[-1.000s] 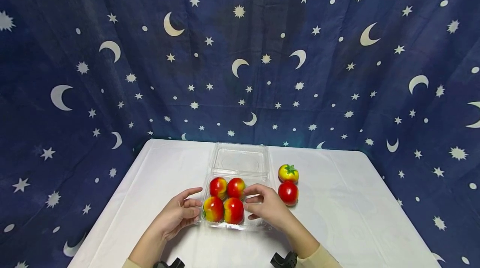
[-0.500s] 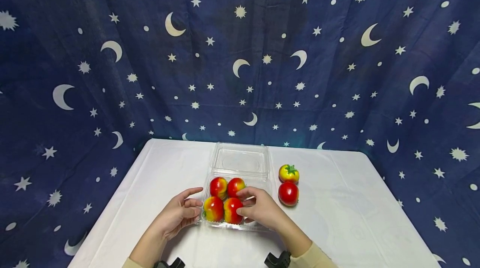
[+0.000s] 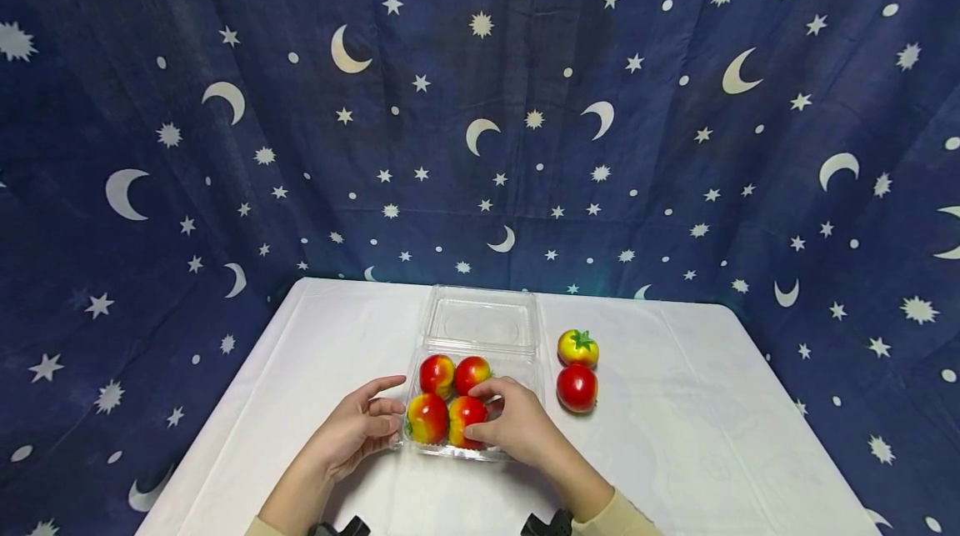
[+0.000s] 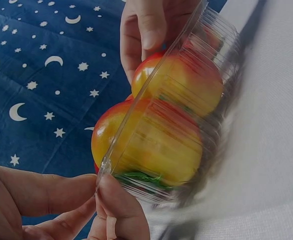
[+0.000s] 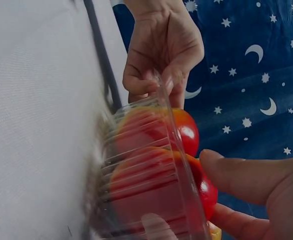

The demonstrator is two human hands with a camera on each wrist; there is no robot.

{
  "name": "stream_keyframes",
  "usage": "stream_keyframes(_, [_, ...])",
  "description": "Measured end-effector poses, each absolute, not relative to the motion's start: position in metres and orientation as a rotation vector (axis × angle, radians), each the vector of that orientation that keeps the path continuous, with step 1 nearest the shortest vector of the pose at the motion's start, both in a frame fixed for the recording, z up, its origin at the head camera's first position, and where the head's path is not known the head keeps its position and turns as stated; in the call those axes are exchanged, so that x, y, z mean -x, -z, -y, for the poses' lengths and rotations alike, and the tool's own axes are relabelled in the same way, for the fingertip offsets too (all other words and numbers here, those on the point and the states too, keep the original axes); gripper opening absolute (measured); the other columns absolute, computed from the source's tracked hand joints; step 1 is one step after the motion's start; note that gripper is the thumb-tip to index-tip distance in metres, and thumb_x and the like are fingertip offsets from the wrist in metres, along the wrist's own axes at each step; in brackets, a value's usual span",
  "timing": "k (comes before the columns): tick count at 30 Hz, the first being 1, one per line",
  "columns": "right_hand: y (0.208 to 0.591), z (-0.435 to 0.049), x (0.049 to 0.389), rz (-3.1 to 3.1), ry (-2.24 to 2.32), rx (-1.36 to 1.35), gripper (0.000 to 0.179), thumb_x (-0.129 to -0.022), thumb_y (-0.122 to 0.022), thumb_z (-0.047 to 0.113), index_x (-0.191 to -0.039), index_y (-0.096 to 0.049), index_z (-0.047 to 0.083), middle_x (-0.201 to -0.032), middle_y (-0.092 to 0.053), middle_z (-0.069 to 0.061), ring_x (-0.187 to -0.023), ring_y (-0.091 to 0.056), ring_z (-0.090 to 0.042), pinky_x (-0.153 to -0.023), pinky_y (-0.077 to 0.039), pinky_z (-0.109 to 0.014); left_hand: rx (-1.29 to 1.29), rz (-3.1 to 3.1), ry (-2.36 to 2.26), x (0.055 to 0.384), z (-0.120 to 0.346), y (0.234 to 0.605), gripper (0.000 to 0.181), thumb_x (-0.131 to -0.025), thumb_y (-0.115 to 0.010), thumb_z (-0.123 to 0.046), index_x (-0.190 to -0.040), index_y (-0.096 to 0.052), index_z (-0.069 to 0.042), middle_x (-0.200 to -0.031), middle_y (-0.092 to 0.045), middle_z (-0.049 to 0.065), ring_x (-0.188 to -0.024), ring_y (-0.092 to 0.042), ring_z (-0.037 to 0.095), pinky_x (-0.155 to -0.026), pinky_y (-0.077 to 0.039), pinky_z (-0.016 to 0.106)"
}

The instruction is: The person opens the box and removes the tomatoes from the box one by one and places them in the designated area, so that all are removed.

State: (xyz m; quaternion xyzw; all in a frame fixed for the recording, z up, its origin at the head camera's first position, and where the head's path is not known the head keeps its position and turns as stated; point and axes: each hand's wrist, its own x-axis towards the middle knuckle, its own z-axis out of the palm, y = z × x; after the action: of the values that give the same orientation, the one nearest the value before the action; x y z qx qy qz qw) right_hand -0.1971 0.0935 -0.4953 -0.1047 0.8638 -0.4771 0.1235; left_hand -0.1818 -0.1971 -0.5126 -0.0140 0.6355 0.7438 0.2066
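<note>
Curtain (image 3: 480, 86) printed with moons hangs behind the clear box (image 3: 482, 322); a white table (image 3: 697, 436) lies beneath it. The left hand (image 3: 360, 428) pinches the box on its left side; the right hand (image 3: 517, 423) grips a fruit (image 3: 461, 415) inside its near side. Pressing unevenly could tip the box, which looks light.

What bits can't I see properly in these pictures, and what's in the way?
Head view: part of the clear box and of the front right fruit inside it, covered by the right hand.
Head view: the underside of the loose red fruit, hidden by the fruit itself.
Left wrist view: the rest of the left hand, cut off by the left and bottom edges.
Right wrist view: the tablecloth near the box, blurred.
</note>
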Motion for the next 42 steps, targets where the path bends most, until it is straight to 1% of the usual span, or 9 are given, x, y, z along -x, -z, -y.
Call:
stream_keyframes(4, [0.497,-0.092,0.197,-2.572,1.351,0.312,0.045,-0.078,-0.097,0.022,-0.117,-0.075,0.019,-0.114,-0.068,-0.001,-0.102,-0.065,-0.020,-0.088,-0.062,-0.037,0.047,-1.780,-2.070,0.182,0.197,0.513,0.083,-0.092,-0.068,0.004,-0.166,-0.030,-0.003,-0.106,-0.067,0.002,-0.081,-0.064,0.013,-0.076,-0.062,0.029])
stream_keyframes(12, [0.496,-0.095,0.196,-2.555,1.376,0.317,0.044,-0.080,-0.094,0.018,-0.120,-0.075,0.018,-0.118,-0.070,-0.002,-0.104,-0.067,-0.021,-0.089,-0.064,-0.041,0.045,-1.774,-2.071,0.182,0.197,0.513,0.083,-0.092,-0.068,0.004,-0.166,-0.030,-0.003,-0.105,-0.067,0.002,-0.080,-0.064,0.013,-0.076,-0.062,0.029])
stream_keyframes(16, [0.494,-0.098,0.197,-2.503,1.431,0.304,0.044,-0.082,-0.093,0.019,-0.122,-0.074,0.019,-0.122,-0.071,-0.005,-0.106,-0.068,-0.022,-0.086,-0.066,-0.039,0.041,-1.773,-2.075,0.182,0.197,0.513,0.083,-0.092,-0.068,0.004,-0.166,-0.031,-0.003,-0.105,-0.067,0.002,-0.079,-0.064,0.013,-0.076,-0.062,0.029])
stream_keyframes(20, [0.493,-0.100,0.198,-2.438,1.502,0.282,0.045,-0.082,-0.093,0.019,-0.123,-0.074,0.019,-0.126,-0.071,-0.009,-0.106,-0.069,-0.024,-0.078,-0.067,-0.037,0.041,-1.778,-2.076,0.182,0.196,0.513,0.083,-0.092,-0.068,0.004,-0.165,-0.031,-0.002,-0.104,-0.067,0.002,-0.079,-0.064,0.013,-0.076,-0.062,0.029])
stream_keyframes(23, [0.493,-0.101,0.200,-2.381,1.566,0.280,0.046,-0.082,-0.092,0.016,-0.124,-0.074,0.015,-0.127,-0.069,-0.013,-0.106,-0.070,-0.025,-0.073,-0.068,-0.038,0.045,-1.780,-2.077,0.181,0.196,0.513,0.083,-0.092,-0.068,0.004,-0.165,-0.031,-0.002,-0.104,-0.067,0.002,-0.079,-0.064,0.013,-0.076,-0.062,0.029])
stream_keyframes(27, [0.491,-0.103,0.200,-2.306,1.652,0.275,0.047,-0.083,-0.091,0.012,-0.125,-0.073,0.010,-0.125,-0.066,-0.017,-0.105,-0.070,-0.026,-0.071,-0.067,-0.040,0.053,-1.784,-2.076,0.181,0.196,0.512,0.083,-0.091,-0.069,0.004,-0.165,-0.031,-0.002,-0.104,-0.067,0.002,-0.080,-0.064,0.013,-0.075,-0.062,0.029])
stream_keyframes(35, [0.486,-0.106,0.203,-2.195,1.780,0.260,0.046,-0.085,-0.089,0.009,-0.127,-0.072,0.006,-0.128,-0.066,-0.019,-0.102,-0.072,-0.023,-0.074,-0.068,-0.042,0.047,-1.781,-2.079,0.181,0.195,0.513,0.083,-0.091,-0.068,0.005,-0.165,-0.031,-0.001,-0.105,-0.067,0.002,-0.079,-0.064,0.013,-0.075,-0.061,0.028])
stream_keyframes(42, [0.480,-0.111,0.204,-2.121,1.858,0.258,0.049,-0.086,-0.087,0.008,-0.131,-0.069,0.003,-0.129,-0.065,-0.021,-0.102,-0.073,-0.023,-0.075,-0.067,-0.046,0.059,-1.792,-2.075,0.181,0.195,0.512,0.082,-0.091,-0.069,0.005,-0.165,-0.032,-0.002,-0.105,-0.068,0.002,-0.080,-0.064,0.013,-0.075,-0.061,0.029])
